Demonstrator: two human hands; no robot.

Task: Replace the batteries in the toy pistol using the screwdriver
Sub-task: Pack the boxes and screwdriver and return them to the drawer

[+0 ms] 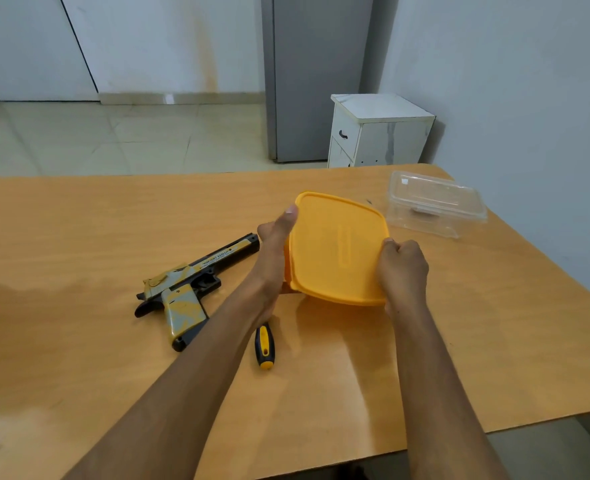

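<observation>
Gripping the yellow box (338, 247) from both sides, the left hand (274, 237) and right hand (402, 268) hold it above the bench (78, 220). Left of the box lies the toy pistol (182, 289); the screwdriver (265, 346) lies below the box, a clear container (435, 202) beyond it.

Both hands hold a square yellow plastic lidded container (338, 247) above the wooden table (78, 220): left hand (274, 247) with thumb along its edge, right hand (402, 268) curled round the near corner. A camouflage-patterned toy pistol (186, 285) and a yellow-and-black-handled screwdriver (265, 346) lie nearby; a clear plastic box (435, 202) sits farther right.

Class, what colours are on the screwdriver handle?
Yellow and black, on the screwdriver in the head view.
</observation>
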